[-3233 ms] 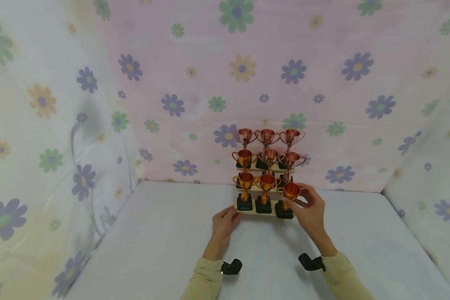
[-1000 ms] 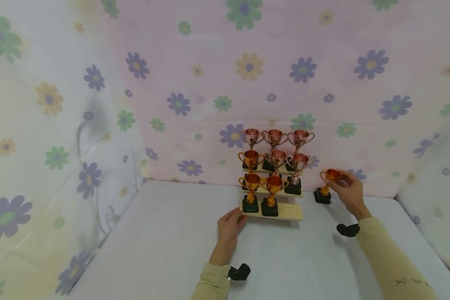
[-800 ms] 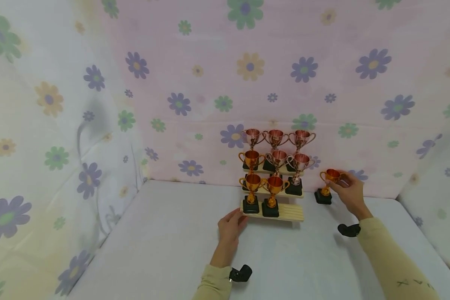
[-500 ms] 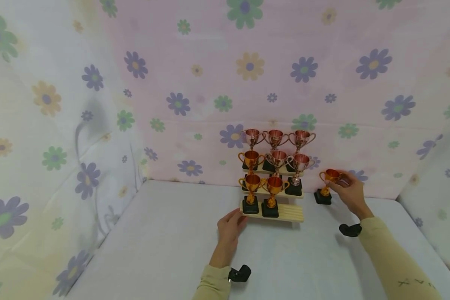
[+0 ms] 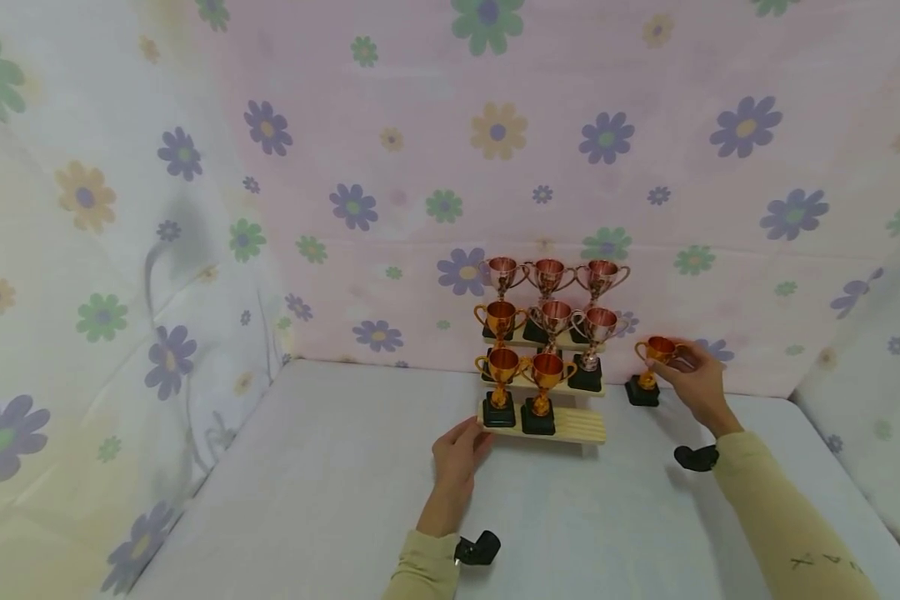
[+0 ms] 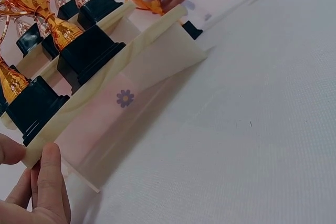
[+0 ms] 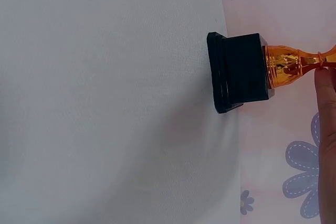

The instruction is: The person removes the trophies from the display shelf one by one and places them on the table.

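My right hand (image 5: 696,382) holds a small gold trophy cup (image 5: 647,380) with a black base, upright to the right of a wooden stepped rack (image 5: 583,425). In the right wrist view, a finger (image 7: 326,124) touches the stem of this trophy (image 7: 244,69); its base is at the white table surface. My left hand (image 5: 456,458) pinches the front left corner of the rack's lowest step, thumb on top and fingers beneath in the left wrist view. Two gold trophies (image 5: 540,400) stand on that step, at left and middle; bare ridged wood shows at its right end.
The middle step bears one gold trophy (image 5: 500,318) and two rose-gold trophies (image 5: 598,323). Three rose-gold trophies (image 5: 549,273) stand on the top step. A flowered cloth wall (image 5: 390,283) rises behind the white table (image 5: 330,500). Both wrists wear black devices (image 5: 480,547).
My right hand has carried the gold trophy from the lowest step's right end out to the right of the rack, then stayed nearly still. The left hand has kept its grip on the rack.
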### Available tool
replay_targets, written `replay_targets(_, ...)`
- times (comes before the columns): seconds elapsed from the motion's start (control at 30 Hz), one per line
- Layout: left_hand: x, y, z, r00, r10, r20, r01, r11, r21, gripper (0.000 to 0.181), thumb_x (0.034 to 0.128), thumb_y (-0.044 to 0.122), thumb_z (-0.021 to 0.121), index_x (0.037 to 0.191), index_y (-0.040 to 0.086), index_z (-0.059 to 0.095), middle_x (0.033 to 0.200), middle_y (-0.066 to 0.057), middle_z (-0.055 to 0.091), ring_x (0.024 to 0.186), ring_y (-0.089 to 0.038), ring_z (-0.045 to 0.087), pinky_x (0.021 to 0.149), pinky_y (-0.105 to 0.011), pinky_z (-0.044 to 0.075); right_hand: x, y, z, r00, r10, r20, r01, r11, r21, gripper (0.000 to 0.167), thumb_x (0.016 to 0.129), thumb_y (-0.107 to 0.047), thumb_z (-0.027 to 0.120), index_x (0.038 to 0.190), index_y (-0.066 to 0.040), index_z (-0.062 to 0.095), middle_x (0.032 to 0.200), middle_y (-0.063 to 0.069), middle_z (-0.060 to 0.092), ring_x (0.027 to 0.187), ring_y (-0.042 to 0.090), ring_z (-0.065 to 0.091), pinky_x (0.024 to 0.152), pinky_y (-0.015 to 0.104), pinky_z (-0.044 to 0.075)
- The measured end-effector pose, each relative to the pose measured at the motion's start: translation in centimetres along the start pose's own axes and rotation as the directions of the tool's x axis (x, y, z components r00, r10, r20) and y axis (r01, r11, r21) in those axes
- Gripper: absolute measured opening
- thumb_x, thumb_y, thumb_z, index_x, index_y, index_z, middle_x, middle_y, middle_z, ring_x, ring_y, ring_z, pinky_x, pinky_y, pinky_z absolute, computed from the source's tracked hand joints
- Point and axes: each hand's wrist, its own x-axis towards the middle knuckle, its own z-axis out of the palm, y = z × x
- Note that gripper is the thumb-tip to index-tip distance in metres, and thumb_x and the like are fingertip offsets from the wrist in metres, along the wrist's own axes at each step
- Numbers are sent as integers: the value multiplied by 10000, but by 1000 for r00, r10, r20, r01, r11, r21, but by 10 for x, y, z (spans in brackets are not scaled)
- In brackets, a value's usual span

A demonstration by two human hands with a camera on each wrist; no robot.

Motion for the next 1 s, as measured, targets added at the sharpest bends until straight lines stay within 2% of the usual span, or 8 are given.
replay_targets(0.07, -1, 1, 0, 1000, 1, -1, -1, 1000, 1, 376, 1008, 68, 604, 1328, -124, 564, 1331, -284, 582, 1036, -215, 666, 914, -309, 606, 0, 0, 0, 1000, 12, 2, -12, 1000, 3, 677, 897, -361, 790, 1423, -36, 512, 1255, -41, 602, 966, -65, 595, 794, 71, 543)
replay_targets(0.13, -1, 2, 0, 1000, 0, -2, 0, 1000, 0, 372, 1007, 67, 604, 1325, -122, 567, 1325, -281, 586, 1030, -212, 666, 910, -307, 607, -1, 0, 0, 1000, 7, 5, -7, 1000, 1, 682, 895, -370, 790, 1420, -36, 513, 1248, -49, 600, 965, -64, 594, 795, 68, 540)
replay_targets(0.3, -2, 4, 0, 1000, 5, 1, -5, 1000, -7, 375, 1001, 61, 605, 1320, -133, 566, 1308, -284, 592, 1030, -217, 663, 915, -312, 606, -3, -3, -2, 999, -28, 21, 28, 1000, -8, 649, 920, -298, 773, 1411, 20, 491, 1241, 14, 598, 956, -65, 576, 778, 56, 534)
replay_targets(0.47, -1, 5, 0, 1000, 1, -2, -1, 1000, -12, 374, 999, 55, 602, 1321, -132, 565, 1310, -284, 588, 1035, -223, 659, 928, -323, 602, -2, -4, -4, 999, -24, 38, 23, 1000, 2, 602, 918, -299, 775, 1381, -19, 511, 1161, -139, 566, 951, -55, 581, 779, 56, 535)
replay_targets(0.57, -1, 5, 0, 1000, -5, -9, 5, 1000, -9, 372, 1000, 57, 598, 1324, -123, 566, 1315, -279, 586, 1040, -224, 658, 938, -328, 599, -1, -3, -4, 998, -29, 50, 30, 1000, -4, 608, 913, -314, 780, 1380, -28, 517, 1154, -160, 561, 957, -49, 581, 781, 63, 539)
replay_targets(0.8, -1, 4, 0, 1000, -8, -16, 7, 1000, -5, 364, 998, 59, 600, 1317, -115, 577, 1301, -269, 596, 1023, -215, 660, 918, -310, 605, -1, -2, -4, 996, -46, 75, 48, 999, -26, 635, 941, -285, 748, 1416, 29, 466, 1207, -76, 553, 977, -40, 551, 778, 47, 526)
replay_targets(1.0, 0, 1, -1, 1000, 19, -5, -19, 1000, -23, 367, 981, 24, 602, 1299, -155, 574, 1289, -293, 599, 971, -195, 671, 891, -309, 615, -3, -5, -6, 996, -11, 84, 18, 996, -82, 644, 956, -291, 730, 1439, 25, 444, 1229, -15, 539, 972, -41, 536, 767, 41, 519)
